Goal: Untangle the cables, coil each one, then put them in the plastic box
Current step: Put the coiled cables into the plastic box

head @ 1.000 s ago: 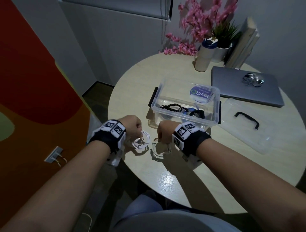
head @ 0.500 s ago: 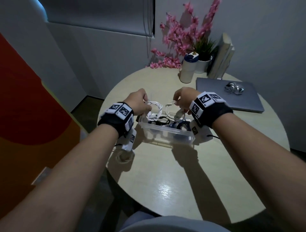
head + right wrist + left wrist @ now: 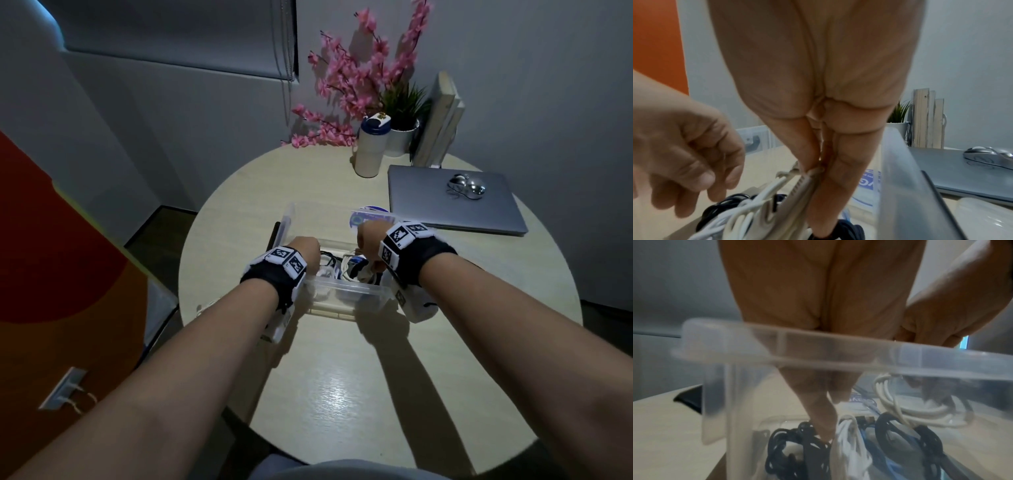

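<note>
Clear plastic box takes the last white coils

White cable coil [image 3: 748, 216] is pinched between thumb and fingers of the right hand [image 3: 371, 241], low inside the plastic box [image 3: 342, 291] that sits on the round surface [image 3: 342, 377] nearest me. The left hand [image 3: 305, 250] reaches in beside it, its fingertips [image 3: 824, 428] down among the cables with another white bundle [image 3: 849, 443] just beside them; whether that grip is pressing or pinching, I cannot tell.

My worry is the release. If the right hand lets go while loops are slack, the coil may spring open and snag the black cable [image 3: 789, 446] or the blue one [image 3: 890, 456] lying under it, undoing the sorting. Either wrist camera could also catch the rim on the way out and drag the box.

Counting what shows: two hands, one box, two white coils, at least one black cable and one blue, though the heap is too blurred for certainty. Farther off lie one closed laptop [image 3: 455, 202] with one silver mouse [image 3: 467, 186] on it, one tumbler [image 3: 370, 147], one potted plant [image 3: 404, 113] and one spray of pink blossom [image 3: 349, 85].
</note>
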